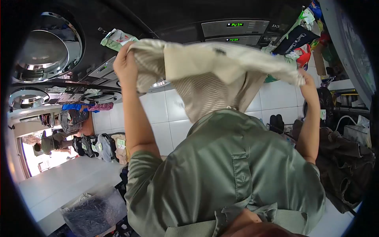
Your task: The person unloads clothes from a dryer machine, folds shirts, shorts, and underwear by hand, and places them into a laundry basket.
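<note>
A beige striped garment (207, 93) with a smooth cream section along its top hangs stretched out in front of me. It is slightly blurred, so I cannot tell its exact kind. My left hand (125, 65) grips its upper left corner, fingers closed on the cloth. At the opposite upper corner, my right hand (308, 85) is closed on the edge. Between the two hands a small dark label shows on the cream part. The garment's lower end is hidden behind the front of my green shirt (209, 158).
Dark machines with round chrome doors (49, 51) and lit panels (235, 24) line the far and left sides. Bagged clothes (104, 146) stand by a white counter (75, 177), with a plastic-wrapped bundle (94, 211) nearby. Dark clothing (341, 162) lies right. A person (53, 142) is far left.
</note>
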The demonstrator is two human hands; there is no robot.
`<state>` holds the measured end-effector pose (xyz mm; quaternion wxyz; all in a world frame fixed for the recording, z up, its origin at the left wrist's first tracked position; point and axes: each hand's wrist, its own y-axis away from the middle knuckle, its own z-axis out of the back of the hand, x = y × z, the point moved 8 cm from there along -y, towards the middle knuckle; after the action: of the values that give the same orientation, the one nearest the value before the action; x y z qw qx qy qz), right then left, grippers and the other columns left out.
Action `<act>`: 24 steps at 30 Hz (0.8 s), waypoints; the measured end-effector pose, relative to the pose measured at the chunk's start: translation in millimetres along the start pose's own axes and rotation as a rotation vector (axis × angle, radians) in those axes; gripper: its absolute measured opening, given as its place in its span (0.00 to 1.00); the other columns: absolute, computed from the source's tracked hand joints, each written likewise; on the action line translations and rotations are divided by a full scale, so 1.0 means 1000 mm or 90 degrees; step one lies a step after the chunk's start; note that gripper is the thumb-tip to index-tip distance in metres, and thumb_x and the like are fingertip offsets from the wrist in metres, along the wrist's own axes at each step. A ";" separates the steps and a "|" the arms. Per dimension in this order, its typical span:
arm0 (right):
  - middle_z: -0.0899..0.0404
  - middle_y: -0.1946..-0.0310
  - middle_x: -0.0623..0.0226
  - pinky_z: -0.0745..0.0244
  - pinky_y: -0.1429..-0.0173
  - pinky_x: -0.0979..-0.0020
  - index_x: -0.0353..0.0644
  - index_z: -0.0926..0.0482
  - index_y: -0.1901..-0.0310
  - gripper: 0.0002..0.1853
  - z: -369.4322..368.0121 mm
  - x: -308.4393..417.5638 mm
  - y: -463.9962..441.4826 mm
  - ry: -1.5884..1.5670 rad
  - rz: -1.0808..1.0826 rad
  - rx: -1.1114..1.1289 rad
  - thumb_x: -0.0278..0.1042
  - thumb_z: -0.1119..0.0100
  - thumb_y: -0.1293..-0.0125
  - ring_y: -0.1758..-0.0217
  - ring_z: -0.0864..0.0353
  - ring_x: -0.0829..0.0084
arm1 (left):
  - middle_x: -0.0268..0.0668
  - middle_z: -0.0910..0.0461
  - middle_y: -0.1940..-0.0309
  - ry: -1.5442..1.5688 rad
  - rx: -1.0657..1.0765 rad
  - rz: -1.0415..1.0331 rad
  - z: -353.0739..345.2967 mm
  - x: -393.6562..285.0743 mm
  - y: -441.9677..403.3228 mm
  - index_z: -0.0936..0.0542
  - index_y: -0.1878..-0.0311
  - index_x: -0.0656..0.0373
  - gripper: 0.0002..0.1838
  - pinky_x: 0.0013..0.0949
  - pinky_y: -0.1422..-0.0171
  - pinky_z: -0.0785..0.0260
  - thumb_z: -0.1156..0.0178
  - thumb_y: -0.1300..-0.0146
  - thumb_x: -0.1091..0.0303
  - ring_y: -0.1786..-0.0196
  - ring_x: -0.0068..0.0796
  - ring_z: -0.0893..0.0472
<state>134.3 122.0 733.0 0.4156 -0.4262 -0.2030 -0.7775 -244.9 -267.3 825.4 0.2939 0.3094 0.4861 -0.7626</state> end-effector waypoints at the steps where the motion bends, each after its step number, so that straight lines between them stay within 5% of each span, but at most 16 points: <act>1: 0.22 0.66 0.61 0.33 0.51 0.72 0.34 0.24 0.60 0.12 -0.003 0.016 0.008 0.051 0.012 0.094 0.25 0.46 0.48 0.61 0.25 0.72 | 0.36 0.22 0.62 -0.006 0.090 0.109 0.007 -0.004 0.005 0.24 0.55 0.66 0.12 0.23 0.51 0.35 0.53 0.41 0.79 0.58 0.21 0.25; 3: 0.23 0.73 0.59 0.32 0.53 0.71 0.34 0.24 0.70 0.07 -0.009 0.049 0.034 0.095 0.055 0.362 0.27 0.45 0.50 0.64 0.24 0.67 | 0.38 0.21 0.61 -0.067 0.436 0.255 0.016 -0.020 0.034 0.23 0.59 0.67 0.11 0.26 0.50 0.35 0.50 0.41 0.72 0.56 0.24 0.25; 4: 0.25 0.76 0.59 0.32 0.54 0.71 0.35 0.26 0.75 0.06 -0.011 0.063 0.048 0.084 0.086 0.533 0.29 0.44 0.51 0.65 0.24 0.65 | 0.41 0.20 0.65 0.102 0.647 -0.011 0.015 -0.061 0.048 0.23 0.62 0.68 0.12 0.28 0.54 0.32 0.49 0.41 0.68 0.61 0.30 0.22; 5: 0.28 0.81 0.59 0.31 0.55 0.68 0.37 0.32 0.83 0.11 -0.008 0.081 0.053 -0.057 0.137 0.603 0.32 0.43 0.50 0.67 0.25 0.61 | 0.43 0.20 0.72 0.317 0.893 -0.033 0.007 -0.094 0.061 0.22 0.64 0.67 0.14 0.31 0.61 0.29 0.48 0.40 0.64 0.70 0.36 0.21; 6: 0.24 0.75 0.63 0.31 0.51 0.66 0.39 0.28 0.79 0.13 -0.004 0.091 0.052 -0.257 0.189 0.674 0.39 0.42 0.46 0.66 0.24 0.63 | 0.41 0.21 0.79 0.540 0.973 -0.096 0.006 -0.117 0.061 0.22 0.66 0.67 0.10 0.34 0.67 0.28 0.47 0.41 0.68 0.78 0.38 0.22; 8: 0.25 0.70 0.62 0.32 0.49 0.65 0.38 0.28 0.73 0.14 -0.012 0.058 0.036 -0.443 0.099 0.539 0.43 0.43 0.46 0.63 0.24 0.63 | 0.45 0.21 0.67 1.239 0.641 0.196 0.000 -0.048 0.069 0.23 0.63 0.67 0.11 0.35 0.57 0.29 0.49 0.39 0.67 0.65 0.39 0.21; 9: 0.25 0.67 0.62 0.32 0.48 0.65 0.38 0.29 0.70 0.16 -0.022 0.020 0.026 -0.494 -0.051 0.344 0.45 0.43 0.45 0.61 0.24 0.63 | 0.45 0.22 0.65 1.287 0.365 0.307 -0.013 0.000 0.083 0.25 0.60 0.66 0.13 0.35 0.55 0.31 0.51 0.38 0.65 0.62 0.39 0.22; 10: 0.25 0.65 0.62 0.33 0.47 0.64 0.38 0.29 0.66 0.18 -0.040 -0.021 0.037 -0.586 -0.177 0.150 0.46 0.43 0.45 0.60 0.24 0.63 | 0.45 0.23 0.62 1.108 0.160 0.450 -0.031 0.043 0.119 0.27 0.58 0.66 0.16 0.36 0.53 0.32 0.53 0.38 0.62 0.60 0.39 0.23; 12: 0.26 0.59 0.61 0.33 0.45 0.63 0.37 0.30 0.60 0.22 -0.109 -0.048 0.090 -0.887 -0.317 -0.011 0.50 0.44 0.45 0.57 0.25 0.63 | 0.45 0.26 0.57 0.823 -0.026 0.749 -0.055 0.086 0.224 0.30 0.53 0.65 0.21 0.37 0.48 0.35 0.56 0.38 0.56 0.55 0.39 0.26; 14: 0.27 0.54 0.61 0.34 0.43 0.63 0.37 0.31 0.53 0.28 -0.156 -0.034 0.124 -1.123 -0.371 -0.029 0.54 0.44 0.44 0.54 0.25 0.63 | 0.45 0.29 0.51 0.818 -0.063 0.887 -0.070 0.054 0.294 0.33 0.48 0.64 0.26 0.37 0.44 0.37 0.59 0.38 0.50 0.50 0.39 0.28; 17: 0.28 0.48 0.57 0.35 0.39 0.63 0.35 0.34 0.45 0.31 -0.167 -0.048 0.108 -1.159 -0.391 0.022 0.55 0.49 0.40 0.47 0.27 0.64 | 0.45 0.33 0.44 0.824 0.004 0.971 -0.099 0.048 0.319 0.38 0.40 0.63 0.34 0.39 0.37 0.41 0.64 0.37 0.42 0.42 0.39 0.32; 19: 0.27 0.49 0.58 0.38 0.37 0.65 0.35 0.33 0.46 0.27 -0.172 -0.097 0.080 -0.801 -0.540 0.082 0.50 0.51 0.37 0.47 0.28 0.66 | 0.44 0.33 0.42 0.726 0.110 1.005 -0.119 0.094 0.315 0.38 0.39 0.63 0.36 0.41 0.36 0.41 0.65 0.36 0.40 0.41 0.39 0.32; 20: 0.27 0.50 0.58 0.39 0.37 0.64 0.34 0.32 0.47 0.25 -0.160 -0.118 0.057 -0.805 -0.521 0.113 0.47 0.52 0.36 0.47 0.28 0.66 | 0.44 0.32 0.44 0.662 0.169 1.028 -0.120 0.122 0.319 0.36 0.40 0.63 0.35 0.42 0.38 0.39 0.65 0.36 0.40 0.42 0.39 0.31; 22: 0.26 0.52 0.58 0.38 0.38 0.65 0.32 0.32 0.48 0.21 -0.140 -0.125 0.014 -0.828 -0.475 0.129 0.41 0.52 0.36 0.47 0.27 0.66 | 0.43 0.31 0.45 0.573 0.106 1.011 -0.098 0.138 0.272 0.36 0.41 0.64 0.32 0.43 0.37 0.40 0.64 0.34 0.44 0.42 0.40 0.31; 24: 0.25 0.53 0.58 0.37 0.39 0.65 0.31 0.32 0.49 0.20 -0.117 -0.107 0.005 -0.847 -0.465 0.113 0.38 0.52 0.36 0.48 0.27 0.66 | 0.45 0.33 0.42 0.694 0.197 0.787 -0.080 0.143 0.229 0.37 0.41 0.66 0.31 0.43 0.33 0.46 0.61 0.34 0.47 0.38 0.39 0.35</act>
<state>112.0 91.5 579.4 -0.0452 -0.6753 -0.6004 -0.4259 -149.2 -295.4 561.7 0.3372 0.8823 0.1927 -0.2658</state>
